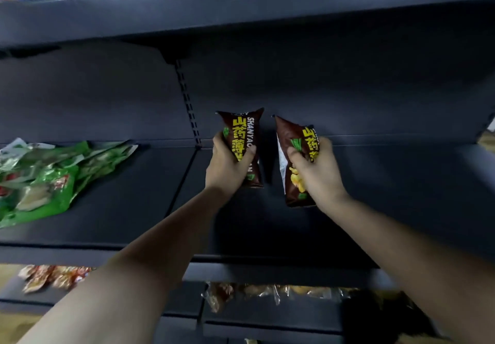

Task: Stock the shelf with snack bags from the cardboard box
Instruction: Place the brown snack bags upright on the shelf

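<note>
Both my arms reach into a dark blue-grey shelf. My left hand grips a brown snack bag with yellow lettering, held upright near the shelf's back panel. My right hand grips a second brown snack bag of the same kind, tilted slightly left, just to the right of the first. The two bags stand side by side with a narrow gap between them. The cardboard box is out of view.
A loose heap of green snack bags lies on the left section of the same shelf. A slotted upright divides the back panel. Another shelf hangs overhead. Lower shelves hold orange packets and clear-wrapped snacks.
</note>
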